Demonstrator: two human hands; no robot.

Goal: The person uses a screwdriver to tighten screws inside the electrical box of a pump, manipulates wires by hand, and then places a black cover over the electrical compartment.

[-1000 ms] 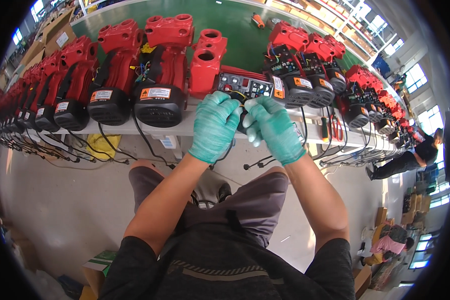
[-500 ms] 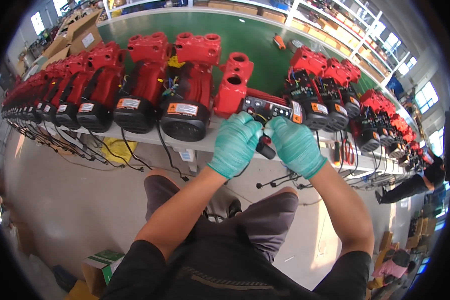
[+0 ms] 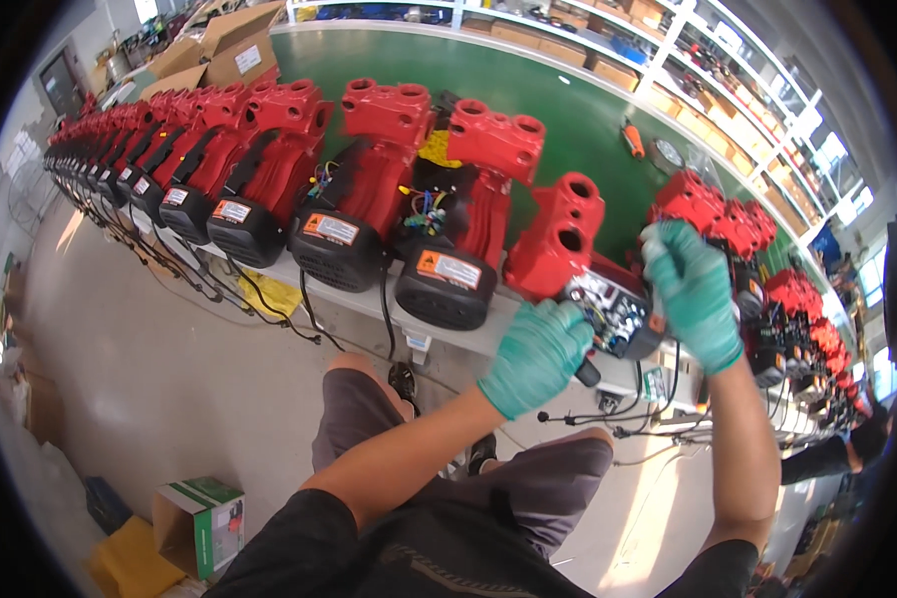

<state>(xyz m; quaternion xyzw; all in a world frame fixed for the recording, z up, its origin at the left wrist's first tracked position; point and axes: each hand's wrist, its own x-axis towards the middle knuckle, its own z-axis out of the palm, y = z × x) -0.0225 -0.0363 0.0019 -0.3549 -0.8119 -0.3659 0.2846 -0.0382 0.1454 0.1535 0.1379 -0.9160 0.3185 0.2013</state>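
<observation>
A red and black pump motor (image 3: 573, 234) lies on the bench in front of me, its wiring box (image 3: 613, 314) uncovered with wires and pale parts showing. My left hand (image 3: 538, 357), in a green glove, is at the left edge of this box with its fingers curled together. What they grip, if anything, is hidden. A short black cylindrical piece (image 3: 588, 371) sticks out below those fingertips. My right hand (image 3: 696, 299), gloved alike, is raised beside the box's right end, in front of other pumps. Its fingers are bent inward; I cannot see what is between them.
A long row of similar pumps (image 3: 448, 274) runs along the bench to the left, cables hanging over the edge. More pumps (image 3: 797, 294) stand to the right. An orange-handled tool (image 3: 633, 140) lies on the green bench top (image 3: 369, 55). Behind are white shelves (image 3: 658, 55) with boxes.
My right hand has left the wiring box and gone up and to the right. The left hand stays at the box. The view has turned, moving the bench rightward in the picture.
</observation>
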